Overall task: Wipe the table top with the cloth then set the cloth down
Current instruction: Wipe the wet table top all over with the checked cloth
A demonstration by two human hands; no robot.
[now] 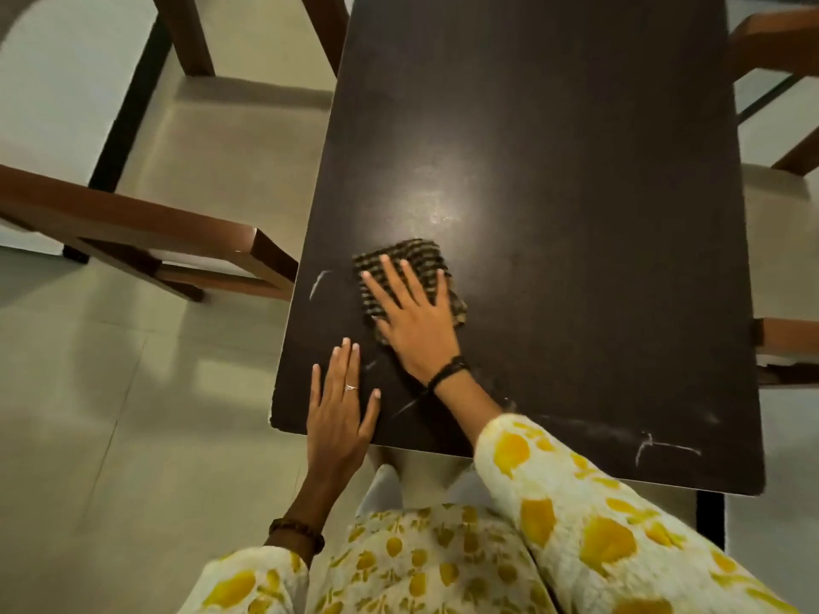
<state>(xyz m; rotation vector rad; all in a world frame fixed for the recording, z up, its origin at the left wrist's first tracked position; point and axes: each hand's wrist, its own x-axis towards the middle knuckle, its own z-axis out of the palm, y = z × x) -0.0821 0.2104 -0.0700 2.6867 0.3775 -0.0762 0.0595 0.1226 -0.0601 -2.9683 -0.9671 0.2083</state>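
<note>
Counter (554,170): a dark, long rectangular top is seen, its long axis running away from the person; pale scuff marks are seen near the near edge and near the left edge.
Cloth (401,254): a dark-and-pale striped cloth is laid bunched on the near left part of the counter; its longer side is angled from far-left to near-right, and its stripes run roughly across the counter.
Right hand (414,316): it is pressed flat on the cloth, fingers straight and spread, pointing away and slightly left; a dark band is worn at the wrist.
Left hand (339,409): it is laid flat on the counter's near left corner, fingers straight, just beside the right wrist, apart from the cloth; a ring is worn.
Chairs (186,241): wooden chairs are placed on both sides of the counter.
Sleeves (598,516): pale fabric with yellow print is worn.
</note>
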